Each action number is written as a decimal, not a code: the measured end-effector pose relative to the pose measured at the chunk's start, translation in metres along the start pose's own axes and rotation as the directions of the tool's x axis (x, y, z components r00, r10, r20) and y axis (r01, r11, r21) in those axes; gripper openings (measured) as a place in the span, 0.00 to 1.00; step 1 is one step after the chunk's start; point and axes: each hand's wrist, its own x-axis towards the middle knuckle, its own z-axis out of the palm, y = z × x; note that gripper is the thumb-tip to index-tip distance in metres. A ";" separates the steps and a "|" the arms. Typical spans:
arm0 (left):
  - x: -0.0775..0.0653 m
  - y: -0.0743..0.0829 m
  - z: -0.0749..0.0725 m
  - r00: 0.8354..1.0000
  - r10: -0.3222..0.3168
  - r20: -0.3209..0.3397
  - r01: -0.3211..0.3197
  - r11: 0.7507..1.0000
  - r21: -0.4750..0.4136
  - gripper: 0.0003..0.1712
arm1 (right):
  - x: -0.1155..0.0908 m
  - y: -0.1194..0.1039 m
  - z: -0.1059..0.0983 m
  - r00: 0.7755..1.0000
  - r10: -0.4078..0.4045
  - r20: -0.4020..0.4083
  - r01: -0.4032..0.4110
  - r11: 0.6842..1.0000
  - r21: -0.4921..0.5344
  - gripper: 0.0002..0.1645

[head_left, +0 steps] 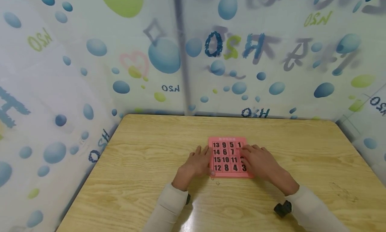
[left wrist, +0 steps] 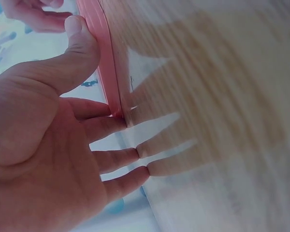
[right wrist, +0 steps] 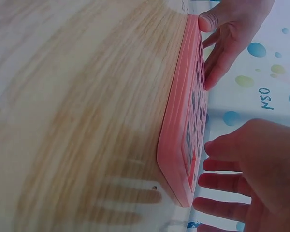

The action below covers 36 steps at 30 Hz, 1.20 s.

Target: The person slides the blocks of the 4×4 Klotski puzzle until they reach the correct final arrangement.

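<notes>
A pink sliding number puzzle point(head_left: 230, 174) lies flat on the table, its black-numbered tiles facing up. The top row reads 13, 9, 5, 1. My left hand point(head_left: 197, 163) is at its left side. In the left wrist view, that hand's thumb point(left wrist: 76, 29) touches the pink frame, and its fingers point(left wrist: 118, 159) extend straight, with tips at the tabletop. My right hand point(head_left: 260, 161) reaches over the right column, hiding part of a tile below the 1. In the right wrist view, the right fingers point(right wrist: 222, 182) are loosely extended beside the puzzle's tile face.
The wood-grain table point(head_left: 144, 151) extends around the puzzle on all sides. Behind it hangs a pale wall covering point(head_left: 199, 74) printed with blue and green drops and letters. A black wrist device point(head_left: 282, 208) is strapped at the right sleeve.
</notes>
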 end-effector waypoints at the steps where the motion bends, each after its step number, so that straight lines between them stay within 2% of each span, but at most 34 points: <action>1: 0.000 0.000 0.000 1.000 -0.001 0.001 0.001 1.000 -0.001 0.55 | -0.001 0.000 0.000 1.000 -0.006 -0.001 0.006 1.000 -0.002 0.16; 17: 0.001 -0.002 0.001 1.000 0.003 -0.006 -0.003 1.000 -0.012 0.56 | -0.013 -0.004 -0.003 0.993 -0.119 -0.020 0.118 0.991 -0.061 0.09; 36: 0.000 -0.002 0.002 1.000 0.004 -0.005 -0.005 1.000 -0.016 0.56 | -0.012 -0.006 0.001 0.997 -0.073 -0.033 0.069 0.993 -0.097 0.12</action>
